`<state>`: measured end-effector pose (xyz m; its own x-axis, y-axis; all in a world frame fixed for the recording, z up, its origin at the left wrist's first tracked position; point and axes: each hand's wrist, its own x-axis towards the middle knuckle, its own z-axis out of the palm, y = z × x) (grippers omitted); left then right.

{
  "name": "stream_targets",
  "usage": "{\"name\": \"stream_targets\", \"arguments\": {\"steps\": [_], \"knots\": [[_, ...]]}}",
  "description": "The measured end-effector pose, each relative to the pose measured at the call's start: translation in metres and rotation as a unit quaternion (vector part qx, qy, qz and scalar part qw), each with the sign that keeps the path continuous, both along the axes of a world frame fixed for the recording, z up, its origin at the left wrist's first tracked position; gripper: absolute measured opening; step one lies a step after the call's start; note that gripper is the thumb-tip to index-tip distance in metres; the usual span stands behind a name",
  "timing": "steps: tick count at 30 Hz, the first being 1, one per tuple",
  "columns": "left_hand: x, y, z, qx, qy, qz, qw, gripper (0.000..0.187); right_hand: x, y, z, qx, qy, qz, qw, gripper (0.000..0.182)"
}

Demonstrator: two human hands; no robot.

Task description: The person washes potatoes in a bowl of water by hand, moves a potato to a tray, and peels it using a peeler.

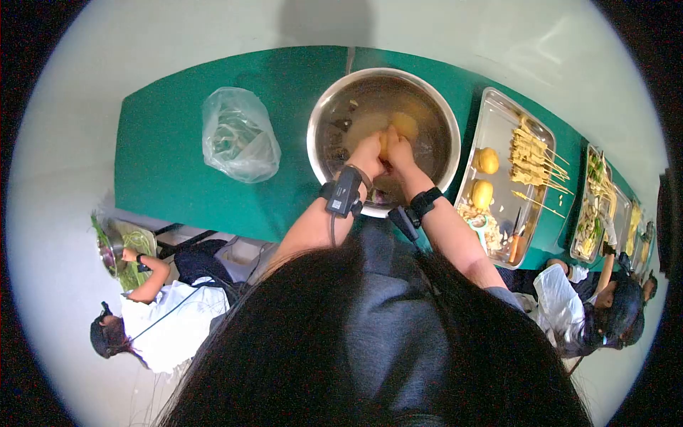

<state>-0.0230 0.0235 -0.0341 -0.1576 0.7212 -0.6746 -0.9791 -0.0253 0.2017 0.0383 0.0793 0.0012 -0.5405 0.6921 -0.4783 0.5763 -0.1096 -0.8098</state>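
Observation:
My left hand [366, 154] and my right hand [400, 152] meet inside a steel basin [314, 139] of cloudy water. Between them is a yellowish peeled potato [385, 146], mostly covered by my closed fingers. Just beyond my fingertips, another yellow potato [405, 126] shows in the water. Dark bits and pale scraps float at the basin's left side. Each wrist carries a strapped black device.
A clear plastic bag [240, 135] lies left of the basin. The metal tray [504, 117] on the right carries two peeled potatoes [485, 161], skewered food [530, 156], peelings and a peeler [481, 229]. People work at both sides; further trays [589, 199] stand far right.

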Motion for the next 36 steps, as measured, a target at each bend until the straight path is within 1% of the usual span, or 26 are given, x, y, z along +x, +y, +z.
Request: {"name": "stream_targets", "arguments": {"steps": [1, 2, 3, 5, 6, 7, 10, 13, 14, 16, 17, 18, 19, 22, 25, 28, 29, 31, 32, 33, 35, 36], "knots": [[0.005, 0.001, 0.001, 0.013, 0.037, -0.038, 0.998, 0.027, -0.002, 0.004, -0.015, -0.133, 0.030, -0.088, 0.987, 0.060], [0.008, 0.000, 0.002, 0.026, 0.075, -0.076, 0.994, 0.028, -0.002, 0.006, -0.030, -0.263, 0.058, -0.172, 0.948, 0.062], [0.010, -0.003, 0.003, -0.013, 0.115, -0.080, 0.990, 0.030, 0.000, 0.008, -0.041, -0.242, 0.076, -0.139, 0.957, 0.066], [0.014, -0.004, 0.012, -0.081, 0.199, -0.086, 0.973, 0.033, 0.005, 0.015, -0.091, -0.241, 0.033, -0.103, 0.964, 0.059], [0.018, -0.005, 0.018, -0.114, 0.241, -0.087, 0.960, 0.034, 0.006, 0.017, -0.088, -0.253, 0.021, -0.102, 0.962, 0.057], [0.024, -0.007, 0.051, -0.203, 0.325, -0.116, 0.916, 0.044, 0.007, 0.019, -0.085, -0.266, 0.009, -0.100, 0.959, 0.056], [0.029, -0.017, 0.003, -0.146, 0.427, -0.127, 0.883, 0.052, 0.004, 0.010, -0.067, -0.176, 0.008, -0.172, 0.969, 0.058], [0.029, -0.024, 0.013, -0.098, 0.449, -0.155, 0.875, 0.053, 0.006, 0.006, -0.037, -0.263, 0.060, -0.203, 0.941, 0.058], [0.027, -0.029, 0.019, -0.122, 0.444, -0.168, 0.872, 0.052, 0.008, 0.001, -0.026, -0.274, 0.081, -0.191, 0.939, 0.058], [0.019, -0.029, 0.045, -0.163, 0.435, -0.193, 0.864, 0.052, 0.009, 0.000, -0.004, -0.290, 0.124, -0.168, 0.934, 0.059], [0.017, -0.029, 0.038, -0.147, 0.413, -0.167, 0.883, 0.049, 0.011, 0.004, -0.021, -0.196, 0.059, -0.121, 0.971, 0.057], [0.014, -0.029, 0.025, -0.130, 0.391, -0.142, 0.900, 0.047, 0.010, 0.009, -0.053, -0.099, -0.007, -0.072, 0.992, 0.055], [0.012, -0.029, 0.018, -0.114, 0.368, -0.115, 0.916, 0.045, 0.010, 0.012, -0.070, -0.002, -0.073, -0.022, 0.997, 0.053], [0.010, -0.029, 0.052, -0.138, 0.305, -0.107, 0.936, 0.041, 0.014, 0.010, -0.050, -0.099, 0.094, 0.005, 0.991, 0.051], [0.018, -0.026, 0.072, -0.200, 0.383, -0.122, 0.894, 0.042, 0.007, -0.001, -0.029, 0.000, 0.051, -0.072, 0.996, 0.049], [0.022, -0.025, 0.060, -0.191, 0.353, -0.090, 0.912, 0.042, 0.009, 0.007, -0.026, -0.183, 0.052, -0.001, 0.982, 0.046], [0.022, -0.026, 0.056, -0.193, 0.359, -0.110, 0.907, 0.042, 0.011, 0.008, -0.024, -0.223, 0.043, -0.012, 0.974, 0.045], [0.023, -0.027, 0.071, -0.198, 0.370, -0.149, 0.895, 0.041, 0.011, 0.008, 0.002, -0.303, 0.023, -0.032, 0.952, 0.045], [0.025, -0.028, 0.056, -0.198, 0.383, -0.124, 0.894, 0.042, 0.010, 0.007, 0.008, -0.308, 0.018, -0.047, 0.950, 0.046], [0.029, -0.029, 0.031, -0.198, 0.395, -0.100, 0.891, 0.042, 0.009, 0.005, 0.013, -0.314, 0.013, -0.062, 0.947, 0.046], [0.032, -0.034, 0.026, -0.182, 0.401, -0.071, 0.895, 0.043, 0.009, 0.000, 0.007, -0.303, 0.020, -0.079, 0.949, 0.046], [0.032, -0.034, 0.045, -0.165, 0.395, -0.066, 0.901, 0.043, 0.009, -0.002, -0.005, -0.287, 0.032, -0.082, 0.954, 0.046]]}}
